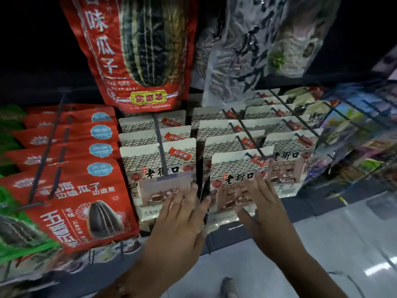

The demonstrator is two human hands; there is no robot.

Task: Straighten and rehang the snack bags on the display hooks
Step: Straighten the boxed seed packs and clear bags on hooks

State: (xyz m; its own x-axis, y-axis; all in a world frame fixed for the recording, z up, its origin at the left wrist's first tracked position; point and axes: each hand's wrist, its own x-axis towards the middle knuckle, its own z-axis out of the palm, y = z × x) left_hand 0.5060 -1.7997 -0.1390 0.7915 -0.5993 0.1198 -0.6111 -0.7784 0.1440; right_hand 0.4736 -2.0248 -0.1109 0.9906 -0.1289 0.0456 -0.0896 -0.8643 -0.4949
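Far left of my left hand: green bags hang at the edge of the view, partly cut off.
Left of my left hand: a row of red sunflower-seed bags hangs one behind another on a dark hook; the front bag shows a large striped seed.
Above my left hand: a big red bag with a striped seed picture hangs from higher up, its bottom edge overlapping the tops of the cream bags.
My left hand: fingers straight and spread, flat against the lower front of the left cream bag; it grips nothing.
Left cream bag: it is the front one of a row on a grey hook, hanging fairly square, with a clear price holder across its middle.
Between my hands: a narrow dark gap separates the two front cream bags.
My right hand: fingers straight and apart, palm pressed on the front of the right cream bag; it holds nothing.
Right cream bag: front of its row on a black hook, tilted slightly.
Right of my right hand: a further row of cream bags hangs just beside, then blurred colourful packets on wire hooks.
Above my right hand: grey-white seed bags hang higher up.
Below my hands: pale floor.
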